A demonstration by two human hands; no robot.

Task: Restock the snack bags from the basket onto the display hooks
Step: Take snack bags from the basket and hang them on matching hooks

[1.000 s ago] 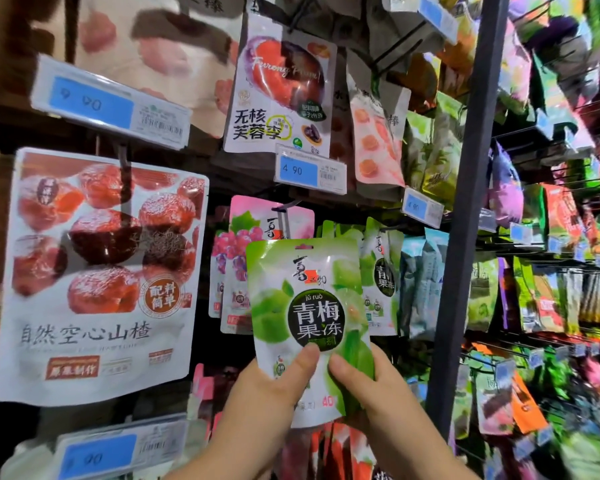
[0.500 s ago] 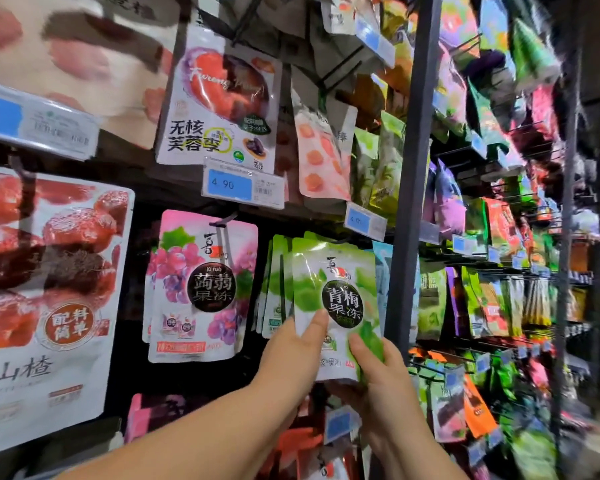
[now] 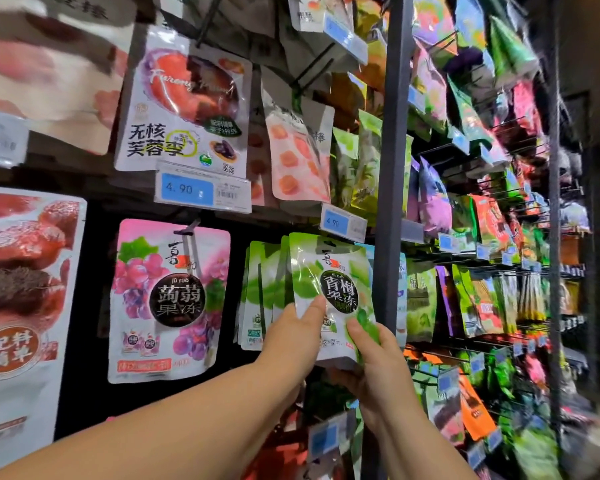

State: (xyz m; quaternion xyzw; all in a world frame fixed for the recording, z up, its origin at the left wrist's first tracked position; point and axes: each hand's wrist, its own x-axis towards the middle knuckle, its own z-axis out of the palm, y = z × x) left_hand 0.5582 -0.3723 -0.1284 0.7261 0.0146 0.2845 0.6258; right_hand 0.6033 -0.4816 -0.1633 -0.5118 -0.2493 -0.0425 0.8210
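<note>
The green snack bag (image 3: 333,292) is held upright, label toward the person, at the front of a row of matching green bags (image 3: 258,289) that hang just behind it and to its left. Its top edge sits right below a blue price tag (image 3: 343,223), which is the height where the hang hole must meet the hook. Whether the hole is already over the hook I cannot tell, since the hook tip is lost behind the bag's top.

2 hands grip the bag low down, which leaves the top free to be steered. The left hand (image 3: 291,337) pinches the lower left part, its thumb flat on the front and its fingers hidden behind. The right hand (image 3: 371,362) cups the bottom right corner, thumb on the front and fingers curled under, so it appears to carry the weight while the left aims.

Just right of the bag stands a dark upright post (image 3: 392,168), so there is little room on that side. To the left, well apart, hangs 1 pink grape bag (image 3: 168,299) on its own hook. The basket is not in view.
</note>
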